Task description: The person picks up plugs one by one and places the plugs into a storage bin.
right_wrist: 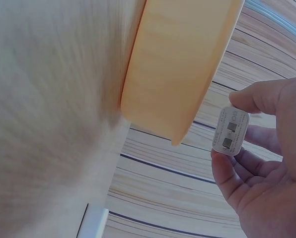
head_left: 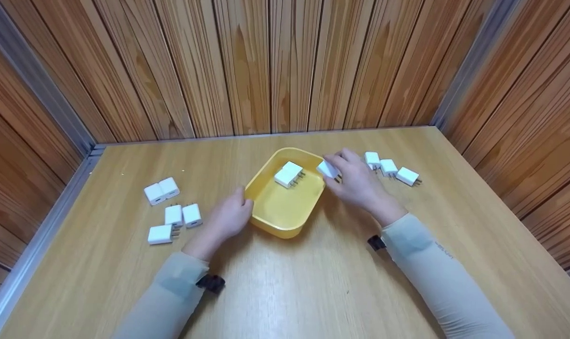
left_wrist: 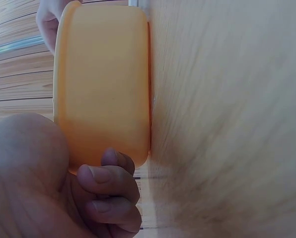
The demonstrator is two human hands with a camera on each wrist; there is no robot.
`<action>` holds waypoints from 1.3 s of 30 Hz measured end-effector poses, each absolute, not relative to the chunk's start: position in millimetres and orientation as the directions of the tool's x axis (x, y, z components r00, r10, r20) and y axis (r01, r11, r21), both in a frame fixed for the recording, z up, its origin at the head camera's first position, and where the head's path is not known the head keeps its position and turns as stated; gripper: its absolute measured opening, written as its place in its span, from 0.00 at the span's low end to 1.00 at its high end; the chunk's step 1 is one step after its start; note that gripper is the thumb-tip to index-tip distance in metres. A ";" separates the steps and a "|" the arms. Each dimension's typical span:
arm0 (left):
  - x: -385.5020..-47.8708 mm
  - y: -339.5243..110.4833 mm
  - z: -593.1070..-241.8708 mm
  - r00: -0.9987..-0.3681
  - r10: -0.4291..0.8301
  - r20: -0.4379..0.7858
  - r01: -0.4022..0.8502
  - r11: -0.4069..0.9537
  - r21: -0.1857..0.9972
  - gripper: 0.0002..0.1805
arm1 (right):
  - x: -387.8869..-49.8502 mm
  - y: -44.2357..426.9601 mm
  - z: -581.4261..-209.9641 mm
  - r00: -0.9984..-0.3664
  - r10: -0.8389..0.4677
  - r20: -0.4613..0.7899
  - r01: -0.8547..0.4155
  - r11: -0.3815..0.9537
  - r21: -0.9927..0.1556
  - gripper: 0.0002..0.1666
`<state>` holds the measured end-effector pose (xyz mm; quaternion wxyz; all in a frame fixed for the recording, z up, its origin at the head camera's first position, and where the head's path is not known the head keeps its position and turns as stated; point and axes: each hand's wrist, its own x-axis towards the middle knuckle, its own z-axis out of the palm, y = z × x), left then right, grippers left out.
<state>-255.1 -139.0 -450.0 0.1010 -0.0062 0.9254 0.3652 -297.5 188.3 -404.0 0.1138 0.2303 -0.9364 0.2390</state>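
A yellow plastic tray [head_left: 278, 214] stands mid-table, with two white charger plugs [head_left: 289, 174] lying side by side in it. My left hand [head_left: 229, 214] grips the tray's left rim; in the left wrist view its fingers [left_wrist: 111, 181] curl against the tray's outer wall. Above the tray's right rim, my right hand [head_left: 355, 181] pinches another white charger plug [head_left: 328, 169] between thumb and fingers. The right wrist view shows the prong face of that held charger plug [right_wrist: 231, 131], turned toward the camera.
Right of the tray, three white charger plugs [head_left: 388, 167] lie in a loose row. Several more charger plugs [head_left: 173, 215] lie on the left side of the table [head_left: 285, 292]. Wood-grain panels [head_left: 252, 70] wall in the back and sides.
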 end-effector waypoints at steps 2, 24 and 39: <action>-254.9 -139.8 -450.4 -0.980 0.064 -0.188 -0.081 0.734 0.674 0.37 | -297.3 184.9 -403.2 -0.872 -0.383 0.305 -0.482 0.780 -0.399 0.34; -253.7 -139.5 -452.0 -0.990 0.075 -0.122 -0.023 0.759 0.651 0.32 | -303.5 148.1 -400.6 -0.853 -0.471 0.225 -0.522 0.768 -0.371 0.33; -254.4 -140.1 -452.6 -0.987 0.067 -0.148 -0.048 0.750 0.660 0.34 | -314.1 114.2 -403.9 -0.817 -0.548 0.177 -0.575 0.755 -0.315 0.33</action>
